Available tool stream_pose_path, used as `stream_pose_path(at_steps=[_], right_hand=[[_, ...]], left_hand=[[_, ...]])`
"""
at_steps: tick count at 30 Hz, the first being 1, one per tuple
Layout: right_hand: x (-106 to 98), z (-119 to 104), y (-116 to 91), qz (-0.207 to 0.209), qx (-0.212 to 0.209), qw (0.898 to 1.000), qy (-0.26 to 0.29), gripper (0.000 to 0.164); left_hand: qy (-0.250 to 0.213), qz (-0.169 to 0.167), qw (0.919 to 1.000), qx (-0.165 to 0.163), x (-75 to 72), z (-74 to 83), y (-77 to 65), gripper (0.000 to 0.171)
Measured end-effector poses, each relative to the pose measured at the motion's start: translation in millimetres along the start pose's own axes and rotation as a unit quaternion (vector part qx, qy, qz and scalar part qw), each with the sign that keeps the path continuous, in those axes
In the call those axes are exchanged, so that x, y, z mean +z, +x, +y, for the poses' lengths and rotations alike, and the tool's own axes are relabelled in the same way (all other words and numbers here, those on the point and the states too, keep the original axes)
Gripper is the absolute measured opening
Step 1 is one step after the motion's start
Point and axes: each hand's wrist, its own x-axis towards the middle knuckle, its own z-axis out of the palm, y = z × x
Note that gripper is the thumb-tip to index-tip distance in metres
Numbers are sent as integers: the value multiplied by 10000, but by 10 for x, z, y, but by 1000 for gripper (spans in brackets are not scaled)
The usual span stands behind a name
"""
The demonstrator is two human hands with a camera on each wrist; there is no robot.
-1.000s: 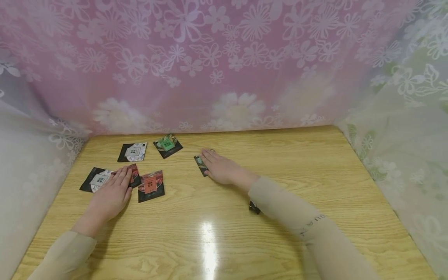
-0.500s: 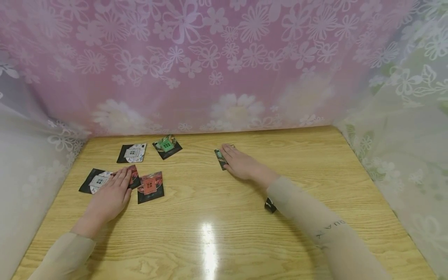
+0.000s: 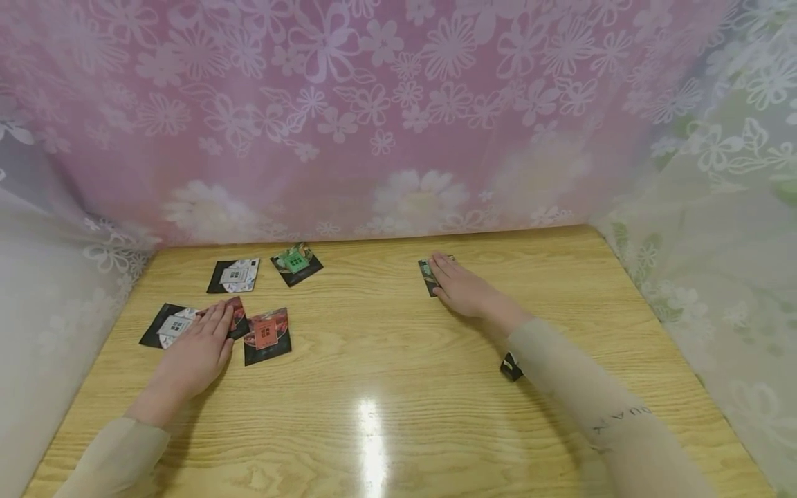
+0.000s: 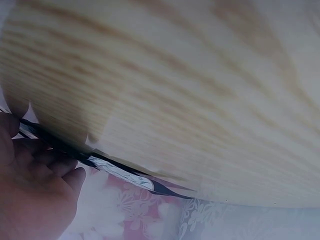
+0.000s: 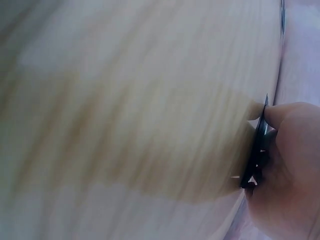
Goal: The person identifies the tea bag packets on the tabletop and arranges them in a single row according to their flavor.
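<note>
From my end, the containers are flat sachets lying on the wood-grain table [image 3: 386, 332], and I cannot see what is inside them. The right hand [image 3: 463, 285], right of the frame's centre, lies with its fingers straight and together over a green-labelled sachet [image 3: 427, 279]; the palm covers much of it, leaving its left side showing. The left hand [image 3: 198, 356], in the left of the frame, is also laid flat, fingers extended over a red sachet [image 3: 236, 316] and gripping nothing. A white-labelled sachet [image 3: 169, 326] pokes out to its left, and I can't tell whether those two overlap under the fingers. Just right of them is a second red sachet [image 3: 268, 337] in full view; above, toward the upper left, sit a grey-labelled sachet [image 3: 233, 276] and a tilted green sachet [image 3: 296, 263]. At the right, the right sleeve [image 3: 579, 387] hides most of a dark packet [image 3: 511, 366], so I can't make out its label. Both wrist views catch sachets nearly edge-on, too slanted for me to read.
</note>
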Motion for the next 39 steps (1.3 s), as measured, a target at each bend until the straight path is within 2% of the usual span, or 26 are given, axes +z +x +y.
stream_pose_path(at_steps=[8,28,39], right_hand=[[35,238,-148,106,317,9994,25,65],[8,758,-592,445,432,9975,328,65],[-13,1036,-866,488,589,9963,402,66]], left_hand=[[5,28,10000,70,8,-17,-22,65],[-39,106,9999,73,14,-31,-26,65],[-13,-55,10000,-2,4,3,-7,65]])
